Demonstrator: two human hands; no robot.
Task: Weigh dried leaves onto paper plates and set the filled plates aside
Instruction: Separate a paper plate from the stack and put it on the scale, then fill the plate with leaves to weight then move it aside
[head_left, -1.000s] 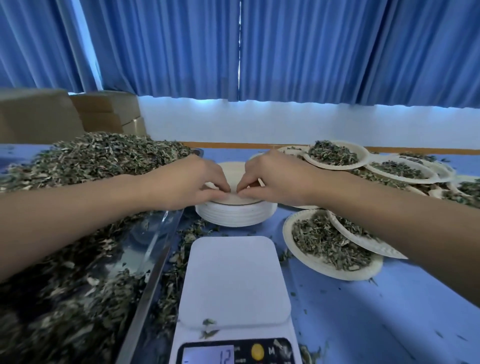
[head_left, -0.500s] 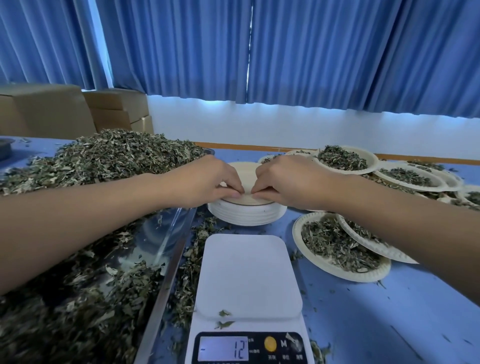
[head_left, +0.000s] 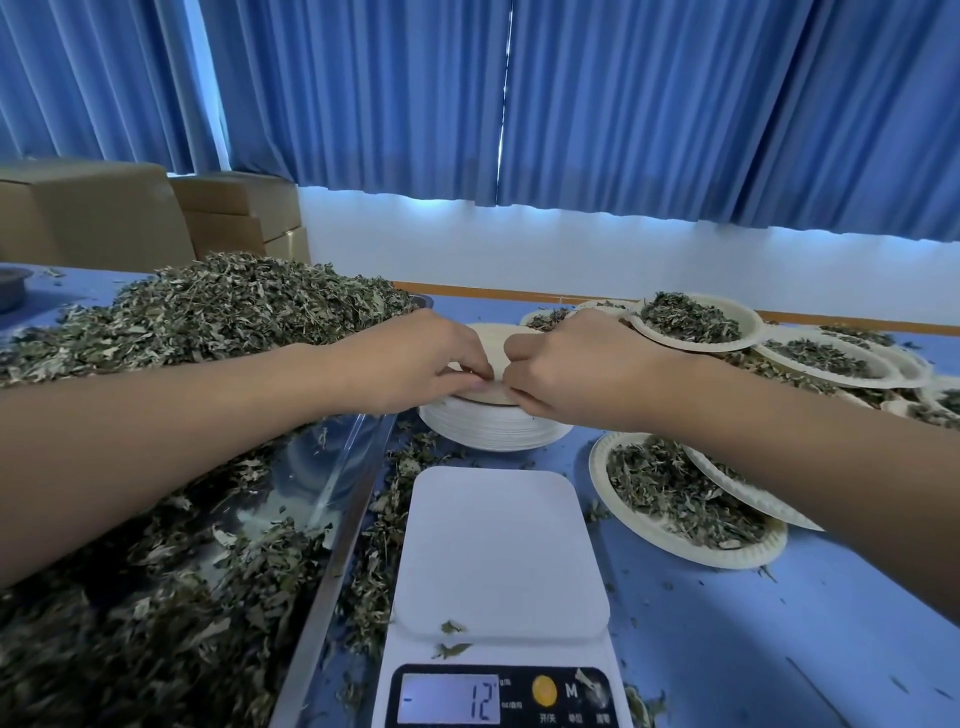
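A stack of empty paper plates stands on the blue table behind the white scale. My left hand and my right hand meet over the stack, and both pinch the near rim of the top plate. The scale's platform is bare except for a leaf scrap, and its display reads 12. A big heap of dried leaves fills the metal tray on the left. A filled plate lies right of the scale, under my right forearm.
Several more filled plates overlap along the right back of the table. Cardboard boxes stand at the back left before blue curtains. Loose leaf bits lie scattered between tray and scale. A dark dish sits at the far left edge.
Both hands stay on the top plate's rim, fingertips drawn a little closer together. The camera has shifted slightly, and the scale display remains at 12.
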